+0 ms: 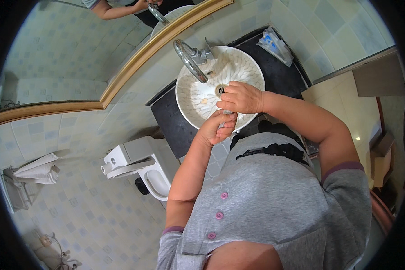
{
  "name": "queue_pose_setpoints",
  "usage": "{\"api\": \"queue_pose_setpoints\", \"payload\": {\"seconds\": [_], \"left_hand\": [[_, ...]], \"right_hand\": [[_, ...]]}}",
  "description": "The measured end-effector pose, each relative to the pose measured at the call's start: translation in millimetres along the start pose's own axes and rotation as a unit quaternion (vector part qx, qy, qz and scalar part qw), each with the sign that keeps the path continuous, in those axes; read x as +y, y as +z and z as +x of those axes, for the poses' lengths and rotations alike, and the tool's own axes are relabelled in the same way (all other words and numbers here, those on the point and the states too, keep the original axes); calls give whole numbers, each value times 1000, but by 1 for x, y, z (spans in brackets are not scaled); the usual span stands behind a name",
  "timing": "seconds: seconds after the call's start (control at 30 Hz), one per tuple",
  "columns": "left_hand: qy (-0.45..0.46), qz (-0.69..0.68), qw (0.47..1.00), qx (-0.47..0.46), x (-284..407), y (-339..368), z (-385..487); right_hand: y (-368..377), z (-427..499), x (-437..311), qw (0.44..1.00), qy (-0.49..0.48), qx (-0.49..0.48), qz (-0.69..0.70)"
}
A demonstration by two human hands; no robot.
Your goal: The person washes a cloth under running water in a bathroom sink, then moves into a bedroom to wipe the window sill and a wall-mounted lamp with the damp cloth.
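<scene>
Both hands meet over the near side of a round, white-patterned washbasin (194,96). My left hand (219,127) is curled around a small pale object (221,125), mostly hidden by the fingers. Just above it, my right hand (242,98) is bent palm down with wet-looking knuckles, its thumb side against the left hand's fingertips. Whether the right fingers grip the object cannot be made out. Left of the right fingertips is the drain opening (218,90), partly covered. A curved chrome faucet (190,62) arches over the basin; no running water shows.
The basin stands on a black countertop (173,118), with a plastic packet (275,47) in its back right corner. A wood-framed mirror (54,108) hangs at left, above a white toilet (162,185). A white towel (40,170) hangs farther left. At right is a cardboard box (383,162).
</scene>
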State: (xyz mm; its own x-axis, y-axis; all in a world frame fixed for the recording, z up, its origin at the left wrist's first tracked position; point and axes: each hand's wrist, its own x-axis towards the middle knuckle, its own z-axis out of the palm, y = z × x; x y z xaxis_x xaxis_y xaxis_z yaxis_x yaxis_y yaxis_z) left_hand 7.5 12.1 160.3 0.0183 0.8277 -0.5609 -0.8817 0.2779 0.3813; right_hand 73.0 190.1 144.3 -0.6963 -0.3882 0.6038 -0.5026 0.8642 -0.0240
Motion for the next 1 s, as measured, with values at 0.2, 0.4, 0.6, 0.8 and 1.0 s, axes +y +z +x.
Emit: {"api": "queue_pose_setpoints", "payload": {"seconds": [0.2,0.4,0.6,0.8,1.0], "left_hand": [[-49,241,965,91,2,-6,3],[116,755,579,283,-4,-28,32],[139,812,442,355,-9,-32,38],[271,851,330,306,-11,-42,40],[319,857,291,281,-10,-50,40]], "right_hand": [[11,6,-1,991,-42,-123,11],[25,13,-15,915,101,-389,20],[20,20,-22,827,307,-451,135],[26,10,-30,716,494,-407,278],[45,-6,-37,651,552,-321,411]]}}
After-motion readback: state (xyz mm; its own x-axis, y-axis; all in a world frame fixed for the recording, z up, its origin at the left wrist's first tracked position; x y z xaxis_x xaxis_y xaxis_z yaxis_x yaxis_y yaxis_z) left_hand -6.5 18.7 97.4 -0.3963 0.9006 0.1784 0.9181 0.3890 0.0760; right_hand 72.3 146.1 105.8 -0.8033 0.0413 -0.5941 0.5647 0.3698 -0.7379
